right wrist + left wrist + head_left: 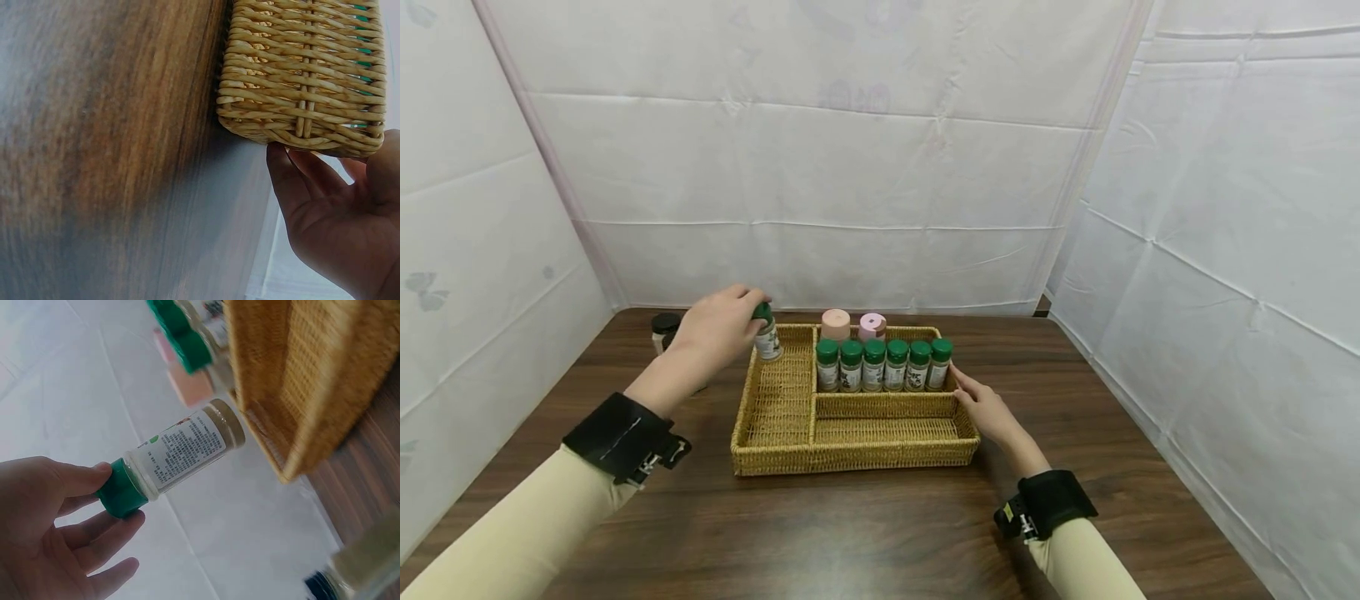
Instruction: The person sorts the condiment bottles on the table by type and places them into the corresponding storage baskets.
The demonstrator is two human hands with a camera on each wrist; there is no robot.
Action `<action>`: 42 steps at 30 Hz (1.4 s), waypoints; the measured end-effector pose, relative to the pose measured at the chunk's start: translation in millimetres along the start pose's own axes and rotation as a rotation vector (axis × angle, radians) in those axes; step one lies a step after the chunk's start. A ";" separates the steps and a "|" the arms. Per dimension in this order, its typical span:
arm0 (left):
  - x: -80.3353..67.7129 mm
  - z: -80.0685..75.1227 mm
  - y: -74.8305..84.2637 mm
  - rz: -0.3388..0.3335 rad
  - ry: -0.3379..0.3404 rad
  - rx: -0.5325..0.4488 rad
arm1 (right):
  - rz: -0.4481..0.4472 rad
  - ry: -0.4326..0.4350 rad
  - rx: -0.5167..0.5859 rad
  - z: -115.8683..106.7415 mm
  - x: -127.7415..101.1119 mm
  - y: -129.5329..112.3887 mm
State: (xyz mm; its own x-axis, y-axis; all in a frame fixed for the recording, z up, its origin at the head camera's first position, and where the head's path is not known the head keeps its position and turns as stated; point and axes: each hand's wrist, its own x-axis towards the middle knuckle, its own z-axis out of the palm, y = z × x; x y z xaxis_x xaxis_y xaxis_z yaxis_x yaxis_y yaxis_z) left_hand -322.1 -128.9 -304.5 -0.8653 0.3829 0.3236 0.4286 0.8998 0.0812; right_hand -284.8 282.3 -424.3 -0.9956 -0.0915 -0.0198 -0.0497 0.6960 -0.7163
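Note:
My left hand [718,329] pinches the green cap of a spice jar [767,340], thumb on one side and fingers on the other. The jar has a white printed label [187,450] and hangs tilted over the back of the left compartment of a wicker basket [850,460]. At the basket's right end, my right hand [992,414] holds the wall, with fingers against the woven outside [300,75] and the thumb by the rim. Several matching green-capped jars [873,371] stand in a row in the back right compartment.
Behind the row show a peach lid [836,323] and a pink lid [872,325]. Left of the basket, partly behind my left hand, stands a dark-capped jar [665,325]. White sheeting [850,183] encloses the wooden table [820,533] at the back and sides.

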 end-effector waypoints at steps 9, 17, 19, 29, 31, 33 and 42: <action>-0.6 3.4 37.5 0.064 0.023 -0.057 | 0.004 0.001 0.001 -0.9 -1.0 0.6; 6.5 20.6 62.4 0.070 0.007 -0.086 | 0.007 -0.010 0.021 -0.1 0.2 3.2; 8.7 25.8 66.4 0.077 0.016 -0.072 | 0.001 -0.011 0.017 -0.1 -0.1 3.3; 14.5 47.8 77.7 0.071 -0.011 -0.048 | -0.005 -0.017 0.006 1.1 -0.9 0.2; 15.4 52.0 77.9 0.071 -0.015 -0.032 | -0.007 -0.017 0.005 0.3 -1.4 -0.8; 16.8 56.8 77.9 0.069 -0.023 -0.015 | -0.003 -0.012 0.008 -0.5 -1.8 -1.7; 19.0 76.0 78.8 0.054 -0.051 0.060 | 0.014 -0.027 0.053 -0.5 -1.1 -0.7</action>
State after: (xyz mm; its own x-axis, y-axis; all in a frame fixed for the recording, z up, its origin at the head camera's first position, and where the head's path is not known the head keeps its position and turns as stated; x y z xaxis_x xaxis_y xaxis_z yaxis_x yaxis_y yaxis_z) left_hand -324.5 -34.8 -363.6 -0.8538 0.4403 0.2777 0.4603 0.8877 0.0077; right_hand -283.7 282.3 -423.5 -0.9937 -0.1017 -0.0479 -0.0311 0.6587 -0.7518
